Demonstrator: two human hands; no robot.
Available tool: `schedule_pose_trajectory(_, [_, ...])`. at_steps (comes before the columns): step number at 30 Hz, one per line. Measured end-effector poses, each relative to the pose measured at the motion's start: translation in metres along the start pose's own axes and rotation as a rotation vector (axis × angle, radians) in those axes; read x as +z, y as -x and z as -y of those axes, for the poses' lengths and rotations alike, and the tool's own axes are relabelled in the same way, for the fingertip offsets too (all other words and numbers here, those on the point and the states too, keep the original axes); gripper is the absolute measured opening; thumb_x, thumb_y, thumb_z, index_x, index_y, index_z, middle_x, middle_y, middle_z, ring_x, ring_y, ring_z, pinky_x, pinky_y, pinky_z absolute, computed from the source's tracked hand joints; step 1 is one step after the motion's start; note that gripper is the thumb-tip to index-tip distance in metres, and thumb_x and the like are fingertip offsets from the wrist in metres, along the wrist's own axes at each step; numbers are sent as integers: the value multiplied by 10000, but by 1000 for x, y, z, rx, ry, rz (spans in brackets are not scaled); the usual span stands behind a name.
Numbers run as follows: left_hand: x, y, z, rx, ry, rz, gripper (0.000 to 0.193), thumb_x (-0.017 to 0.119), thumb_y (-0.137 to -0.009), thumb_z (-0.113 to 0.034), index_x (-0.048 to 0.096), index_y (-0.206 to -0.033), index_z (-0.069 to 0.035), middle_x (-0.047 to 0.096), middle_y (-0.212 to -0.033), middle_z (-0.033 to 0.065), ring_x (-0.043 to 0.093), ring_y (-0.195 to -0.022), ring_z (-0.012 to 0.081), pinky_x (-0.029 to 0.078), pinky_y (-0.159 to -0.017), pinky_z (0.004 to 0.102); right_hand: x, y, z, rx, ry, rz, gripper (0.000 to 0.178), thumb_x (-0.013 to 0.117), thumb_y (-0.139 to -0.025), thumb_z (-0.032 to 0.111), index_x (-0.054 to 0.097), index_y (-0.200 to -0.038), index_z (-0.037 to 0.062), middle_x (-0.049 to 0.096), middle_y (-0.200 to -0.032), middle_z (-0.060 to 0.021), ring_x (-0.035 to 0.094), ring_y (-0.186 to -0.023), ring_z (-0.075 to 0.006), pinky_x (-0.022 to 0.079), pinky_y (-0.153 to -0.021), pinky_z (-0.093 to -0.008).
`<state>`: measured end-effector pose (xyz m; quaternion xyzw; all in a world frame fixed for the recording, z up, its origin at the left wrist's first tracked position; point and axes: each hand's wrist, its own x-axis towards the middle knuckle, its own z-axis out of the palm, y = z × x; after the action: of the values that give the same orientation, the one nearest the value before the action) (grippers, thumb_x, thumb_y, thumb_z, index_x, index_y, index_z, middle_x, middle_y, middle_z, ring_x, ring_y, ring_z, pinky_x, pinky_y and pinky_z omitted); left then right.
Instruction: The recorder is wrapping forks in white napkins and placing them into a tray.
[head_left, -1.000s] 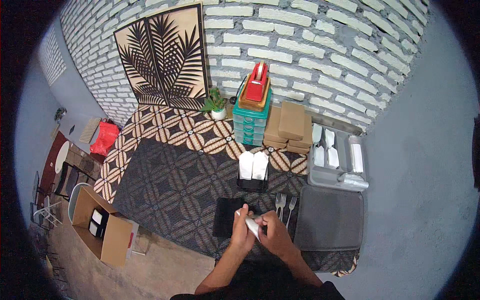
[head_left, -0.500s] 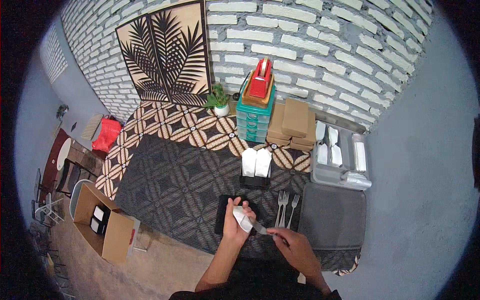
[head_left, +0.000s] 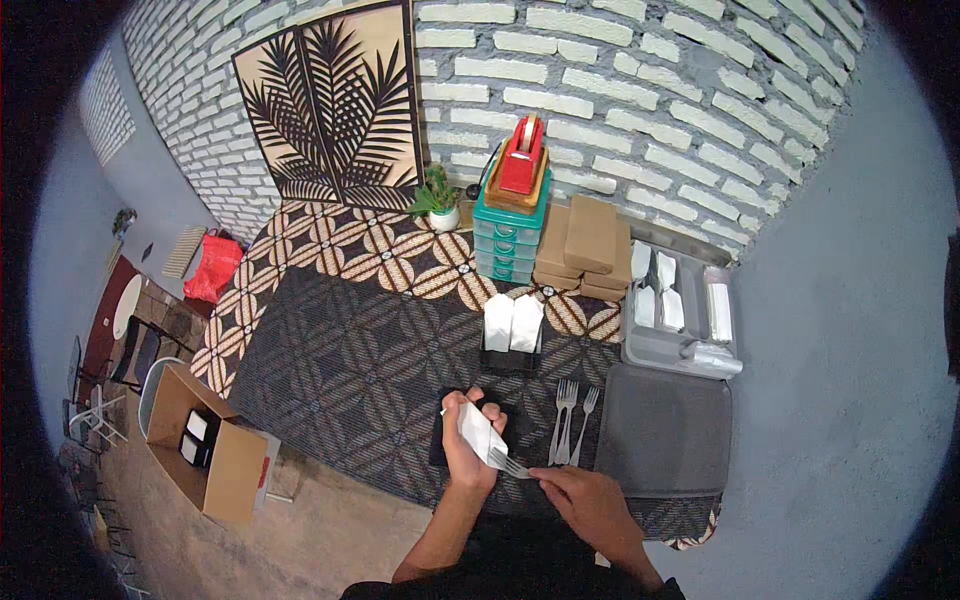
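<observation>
A white paper sleeve [head_left: 474, 428] lies in my left hand [head_left: 468, 455], whose fingers curl round it above the table. My right hand [head_left: 588, 494] pinches a metal fork [head_left: 514, 465] between thumb and fingers. The fork's tines point left and meet the sleeve's lower right end; I cannot tell whether they are inside it. Beneath my left hand is a flat black item [head_left: 440, 445], largely covered. Several more forks [head_left: 564, 420] lie side by side, just beyond my right hand. Two white paper packets [head_left: 513, 322] stand in a black holder [head_left: 510, 361] farther back.
At right lies a dark grey tray [head_left: 666, 430]; behind it, a grey compartment tray [head_left: 640, 345] holds white packets. Brown cardboard boxes [head_left: 590, 235] and a teal drawer unit [head_left: 505, 245] topped by a red tape dispenser [head_left: 522, 160] line the wall. An open carton [head_left: 235, 470] stands left.
The fork has turned so that its tines now show against the sleeve's end. The sleeve appears longer and flatter in my left hand. Both hands stay near the same place.
</observation>
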<state>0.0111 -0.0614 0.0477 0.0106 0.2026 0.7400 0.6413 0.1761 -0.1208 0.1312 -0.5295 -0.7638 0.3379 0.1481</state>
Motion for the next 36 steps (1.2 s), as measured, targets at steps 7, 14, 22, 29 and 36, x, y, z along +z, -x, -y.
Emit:
schedule_pose_trajectory(7, [11,5,2,83,-118,21,128,480,-975,-286,431,-969,-168,481,-973,37,519,-732,165,451,-681,315,6,-4,-1,67,28,-18,233,554,-922,179,644,-1125,109,652,-880,-126,637,-738,-289,512,-671,-382])
schedule_pose_trajectory(14, [6,5,9,96,-183,66,168,471,-972,-319,426,-969,-157,457,-917,58,505,-722,191,433,-659,329,22,-9,-7,-24,-16,-150,225,594,-898,148,645,-1112,103,655,-879,-135,647,-735,-280,511,-642,-368])
schedule_pose_trajectory(22, [5,7,20,96,-223,131,156,410,-990,-289,419,-964,-135,455,-904,72,518,-721,214,441,-678,362,39,-21,-9,-39,-97,-274,209,632,-868,104,623,-1074,70,662,-889,-147,665,-748,-264,514,-632,-334])
schedule_pose_trajectory(29, [8,13,27,56,-296,80,184,380,-994,-257,431,-1100,-116,504,-970,112,554,-734,247,460,-686,380,50,-30,-15,92,-252,-305,171,651,-863,117,585,-1001,42,659,-837,-133,663,-708,-196,507,-622,-300])
schedule_pose_trajectory(36, [11,15,17,-102,-63,277,385,410,-986,-367,440,-1215,-60,531,-1022,131,580,-880,262,464,-818,390,56,-32,-30,35,-632,-367,167,627,-897,127,566,-1010,20,644,-794,-67,610,-662,-122,471,-573,-250])
